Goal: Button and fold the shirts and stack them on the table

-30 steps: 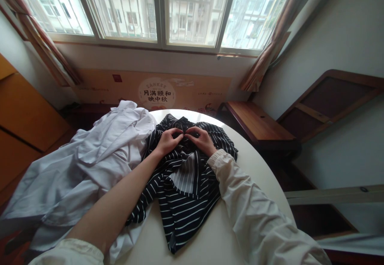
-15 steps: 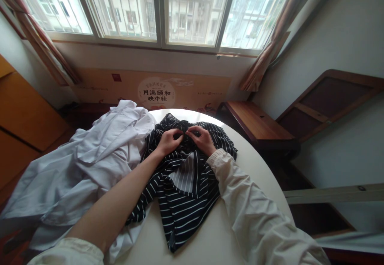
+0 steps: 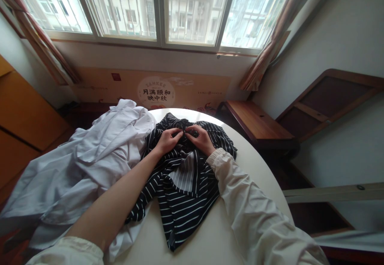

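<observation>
A black shirt with white stripes [image 3: 189, 213] lies crumpled on the round white table [image 3: 255, 165], part of its paler inner side turned up. My left hand [image 3: 169, 141] pinches the fabric near the shirt's upper middle between thumb and fingers. Close against it, my right hand [image 3: 201, 139] grips the same spot from the other side, the fingertips of both almost meeting. Whatever small part of the cloth sits between the fingertips is too tiny to make out. The left forearm is bare; a cream sleeve covers the right one.
A heap of white garments [image 3: 102, 153] covers the table's left side and hangs over its edge. Beyond the table stand a printed board [image 3: 186, 85] and barred windows. To the right are a wooden bench [image 3: 258, 119] and a brown framed panel [image 3: 315, 105] leaning on the wall.
My fingertips have shifted slightly at the same spot, the two hands still close together. The shirt and the white heap lie as before.
</observation>
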`<state>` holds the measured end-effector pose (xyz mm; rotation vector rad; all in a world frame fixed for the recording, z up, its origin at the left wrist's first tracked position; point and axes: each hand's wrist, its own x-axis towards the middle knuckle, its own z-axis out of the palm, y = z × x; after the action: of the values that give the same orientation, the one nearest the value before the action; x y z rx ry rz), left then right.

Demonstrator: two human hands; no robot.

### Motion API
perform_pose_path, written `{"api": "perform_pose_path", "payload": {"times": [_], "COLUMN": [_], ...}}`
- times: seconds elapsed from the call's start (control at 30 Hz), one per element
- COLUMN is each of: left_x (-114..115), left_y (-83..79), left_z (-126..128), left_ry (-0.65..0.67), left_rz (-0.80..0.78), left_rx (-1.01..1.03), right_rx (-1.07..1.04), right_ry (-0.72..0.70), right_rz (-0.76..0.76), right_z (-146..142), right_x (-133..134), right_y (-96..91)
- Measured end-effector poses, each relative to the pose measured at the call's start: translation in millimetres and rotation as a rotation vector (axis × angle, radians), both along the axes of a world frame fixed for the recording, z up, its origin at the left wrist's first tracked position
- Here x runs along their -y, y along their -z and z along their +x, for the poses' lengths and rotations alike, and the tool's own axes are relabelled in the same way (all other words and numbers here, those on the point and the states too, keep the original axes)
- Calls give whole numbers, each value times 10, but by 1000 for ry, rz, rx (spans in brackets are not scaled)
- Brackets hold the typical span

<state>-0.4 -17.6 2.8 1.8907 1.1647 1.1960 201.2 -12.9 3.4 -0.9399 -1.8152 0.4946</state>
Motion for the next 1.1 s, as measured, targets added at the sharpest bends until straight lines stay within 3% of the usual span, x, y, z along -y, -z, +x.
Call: {"api": "perform_pose_path", "payload": {"times": [0.63, 0.87, 1.1], "left_x": [-69, -85, -89], "left_y": [57, 83, 85], "left_z": [23, 15, 16], "left_ry": [69, 18, -12], "left_rz": [-35, 20, 24], "left_rx": [69, 103, 133], "right_rx": [52, -69, -58], "right_ry": [69, 64, 63], "right_rz": [84, 14, -23], "right_z": [-5, 11, -1], "right_x": [-3, -49, 1], "right_y": [18, 39, -18]}}
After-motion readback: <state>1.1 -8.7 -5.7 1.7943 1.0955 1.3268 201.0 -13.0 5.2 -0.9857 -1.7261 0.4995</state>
